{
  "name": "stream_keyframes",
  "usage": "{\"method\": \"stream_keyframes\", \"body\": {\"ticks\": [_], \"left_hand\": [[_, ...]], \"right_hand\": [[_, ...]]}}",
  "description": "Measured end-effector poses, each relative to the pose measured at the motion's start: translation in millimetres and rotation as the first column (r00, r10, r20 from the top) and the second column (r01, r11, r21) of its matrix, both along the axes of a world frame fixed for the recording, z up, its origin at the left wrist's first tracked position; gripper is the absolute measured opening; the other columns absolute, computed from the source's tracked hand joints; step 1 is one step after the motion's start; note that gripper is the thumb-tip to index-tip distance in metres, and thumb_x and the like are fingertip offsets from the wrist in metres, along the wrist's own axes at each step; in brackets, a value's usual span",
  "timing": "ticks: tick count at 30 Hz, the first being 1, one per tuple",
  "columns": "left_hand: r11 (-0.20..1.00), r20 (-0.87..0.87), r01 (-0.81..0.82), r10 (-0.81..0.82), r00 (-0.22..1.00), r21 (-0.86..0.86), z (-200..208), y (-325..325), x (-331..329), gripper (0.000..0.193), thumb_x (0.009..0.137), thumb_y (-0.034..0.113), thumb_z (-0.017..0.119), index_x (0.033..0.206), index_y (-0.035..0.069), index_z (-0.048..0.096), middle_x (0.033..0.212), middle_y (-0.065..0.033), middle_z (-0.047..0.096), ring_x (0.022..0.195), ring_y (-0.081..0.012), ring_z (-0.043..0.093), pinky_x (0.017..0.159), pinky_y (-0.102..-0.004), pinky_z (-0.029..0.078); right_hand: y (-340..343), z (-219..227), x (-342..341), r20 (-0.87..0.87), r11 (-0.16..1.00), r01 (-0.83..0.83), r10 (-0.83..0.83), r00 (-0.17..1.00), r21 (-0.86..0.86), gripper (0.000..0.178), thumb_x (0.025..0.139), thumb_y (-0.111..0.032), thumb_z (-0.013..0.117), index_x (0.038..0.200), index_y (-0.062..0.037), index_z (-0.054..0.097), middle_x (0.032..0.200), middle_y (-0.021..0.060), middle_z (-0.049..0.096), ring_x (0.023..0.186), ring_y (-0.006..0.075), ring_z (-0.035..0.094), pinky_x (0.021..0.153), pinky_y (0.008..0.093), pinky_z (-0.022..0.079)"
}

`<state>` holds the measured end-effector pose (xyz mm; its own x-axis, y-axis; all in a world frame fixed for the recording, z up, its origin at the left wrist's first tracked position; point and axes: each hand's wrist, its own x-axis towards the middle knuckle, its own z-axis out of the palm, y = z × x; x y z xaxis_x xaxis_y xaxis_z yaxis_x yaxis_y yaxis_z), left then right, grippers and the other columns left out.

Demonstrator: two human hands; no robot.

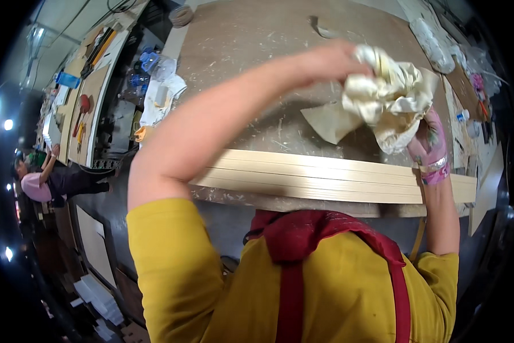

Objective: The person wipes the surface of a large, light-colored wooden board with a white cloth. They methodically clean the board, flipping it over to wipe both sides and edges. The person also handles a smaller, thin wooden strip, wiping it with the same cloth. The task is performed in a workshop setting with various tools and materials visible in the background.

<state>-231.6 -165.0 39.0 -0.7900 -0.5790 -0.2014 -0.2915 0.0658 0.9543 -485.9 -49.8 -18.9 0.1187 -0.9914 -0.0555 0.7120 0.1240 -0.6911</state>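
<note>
A crumpled cream sheet [391, 97], cloth-like with a slight sheen, is bunched up above the worktable [234, 86]; one flat corner of it hangs to the left. My left hand [348, 60], bare and a little blurred, grips its upper left side, the fingertips partly hidden in the folds. On the lower right, my right hand [431, 140] wears a stained pink glove with a shiny band at the wrist and holds the sheet from beneath. Several long pale wooden strips [320, 177] lie side by side along the table's near edge, below both hands.
A roll of tape [325, 27] sits at the table's far side. Clear plastic wrap [431, 46] and small bottles line the right edge. Leftward are water bottles [149, 60], a white cloth [162, 97] and a tool bench [88, 103], where another person [37, 183] stands.
</note>
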Motion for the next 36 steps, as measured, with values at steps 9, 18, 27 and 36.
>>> {"method": "stream_keyframes", "body": {"ticks": [9, 18, 27, 36], "left_hand": [[0.700, 0.345, 0.137, 0.166, 0.924, -0.701, 2, -38, 42, 0.032, 0.083, 0.028, 0.056, 0.104, 0.005, 0.061, 0.098, -0.0127, 0.062, 0.088, -0.0160, 0.058, 0.079, -0.0281, 0.045], [0.720, -0.194, -0.219, 0.119, 0.974, -0.659, 62, 113, 46, 0.017, 0.079, 0.015, 0.054, 0.089, 0.001, 0.053, 0.081, -0.0111, 0.055, 0.070, -0.0198, 0.057, 0.062, -0.0319, 0.046], [0.502, 0.187, -0.217, 0.636, 0.749, -0.838, -13, 177, 157, 0.018, 0.075, 0.014, 0.057, 0.089, 0.006, 0.050, 0.078, -0.0132, 0.053, 0.075, -0.0333, 0.055, 0.059, -0.0396, 0.046], [0.592, -0.063, -0.693, 0.740, 0.670, -0.411, 42, 180, 170, 0.026, 0.083, 0.013, 0.055, 0.104, 0.000, 0.047, 0.088, -0.0068, 0.060, 0.080, -0.0105, 0.056, 0.070, -0.0261, 0.047]], "right_hand": [[-5, 26, 30, -0.289, 0.937, 0.277, -0.211, 0.934, 0.211, 0.046, 0.089, -0.031, 0.047, 0.129, -0.0092, 0.039, 0.127, 0.0083, 0.045, 0.107, 0.0197, 0.048, 0.093, 0.0393, 0.037], [24, 56, 57, -0.977, 0.746, -0.663, 0.181, 0.116, 0.060, 0.063, 0.072, -0.049, 0.066, 0.118, -0.0070, 0.053, 0.111, 0.0099, 0.059, 0.099, 0.0199, 0.057, 0.087, 0.0348, 0.042], [29, 58, 83, -0.953, 0.786, -0.571, 0.303, 0.018, 0.239, 0.073, 0.064, -0.048, 0.071, 0.116, -0.0007, 0.053, 0.105, 0.0179, 0.060, 0.096, 0.0290, 0.059, 0.082, 0.0346, 0.045], [34, 55, 79, -0.976, 0.839, -0.543, 0.084, 0.203, -0.041, 0.094, 0.063, -0.056, 0.070, 0.133, -0.0050, 0.034, 0.124, 0.0161, 0.050, 0.109, 0.0301, 0.052, 0.091, 0.0388, 0.040]]}}
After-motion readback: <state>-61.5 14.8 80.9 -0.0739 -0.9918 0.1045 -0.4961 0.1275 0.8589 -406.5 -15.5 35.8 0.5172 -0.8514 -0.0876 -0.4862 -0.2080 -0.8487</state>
